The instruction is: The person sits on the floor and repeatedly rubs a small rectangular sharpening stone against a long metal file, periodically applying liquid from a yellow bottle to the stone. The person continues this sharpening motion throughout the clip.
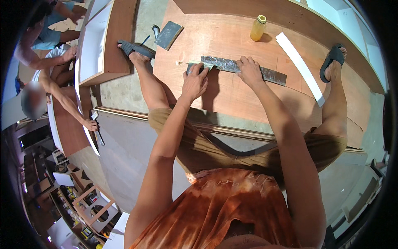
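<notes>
On a plywood sheet (186, 37) between my feet lies a long dark strip (271, 76), its top smeared with pale blotches. My right hand (250, 72) presses down on its middle, fingers bent over it and the thumb at the near edge. Overlapping the strip's left end is a short, dark greenish flat piece (209, 65). The fingers of my left hand (195, 84) are closed over that piece; part of it is hidden beneath them. A small pale blob (179, 63) sits on the plywood just left of the piece.
Beyond my hands stands a jar of yellow liquid (258, 30). A white strip (299, 66) lies to the right, near my foot. A dark rectangular board (169, 35) rests at the far left. At left, another person's hand (90, 125) holds a brush-like tool near a white edge strip.
</notes>
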Demonstrator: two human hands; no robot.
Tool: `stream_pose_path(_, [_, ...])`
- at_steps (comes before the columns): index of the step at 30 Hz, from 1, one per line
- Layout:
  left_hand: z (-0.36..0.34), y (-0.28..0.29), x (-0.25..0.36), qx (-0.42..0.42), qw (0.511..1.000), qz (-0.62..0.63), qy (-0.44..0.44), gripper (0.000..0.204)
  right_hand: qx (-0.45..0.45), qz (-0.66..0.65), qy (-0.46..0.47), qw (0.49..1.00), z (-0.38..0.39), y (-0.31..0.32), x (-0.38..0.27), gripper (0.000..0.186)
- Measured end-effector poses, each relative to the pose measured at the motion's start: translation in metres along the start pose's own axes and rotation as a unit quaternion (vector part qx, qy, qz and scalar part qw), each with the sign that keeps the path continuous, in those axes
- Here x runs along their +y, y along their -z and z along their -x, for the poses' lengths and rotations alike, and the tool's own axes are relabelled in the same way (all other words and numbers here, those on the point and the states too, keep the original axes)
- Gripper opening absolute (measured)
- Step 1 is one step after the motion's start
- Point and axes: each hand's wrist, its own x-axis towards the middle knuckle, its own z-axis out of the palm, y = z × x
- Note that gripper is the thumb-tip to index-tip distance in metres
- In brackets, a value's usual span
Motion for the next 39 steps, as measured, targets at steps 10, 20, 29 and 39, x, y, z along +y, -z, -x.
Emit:
stream_pose_path(10, [-0.019, 0.004, 0.003, -0.199, 0.971, -0.133, -0.009, 0.045, -0.006, -0.002, -0.005, 1.0, -0.001, 0.004, -0.002, 0.045])
stream_pose_path(20, [-0.003, -0.031, -0.029, 0.007, 0.998, 0.06, 0.007, 0.052, -0.021, -0.009, -0.009, 1.0, -0.002, 0.006, -0.003, 0.053])
stream_pose_path(29, [0.011, 0.007, -0.044, -0.029, 0.999, -0.002, 0.015, 0.046, -0.014, -0.017, -0.003, 1.0, 0.0, 0.004, 0.0, 0.052])
stream_pose_path(39, [-0.021, 0.026, -0.025, -0.19, 0.979, -0.078, 0.016, 0.044, -0.01, -0.016, -0.009, 1.0, 0.001, 0.006, -0.001, 0.054])
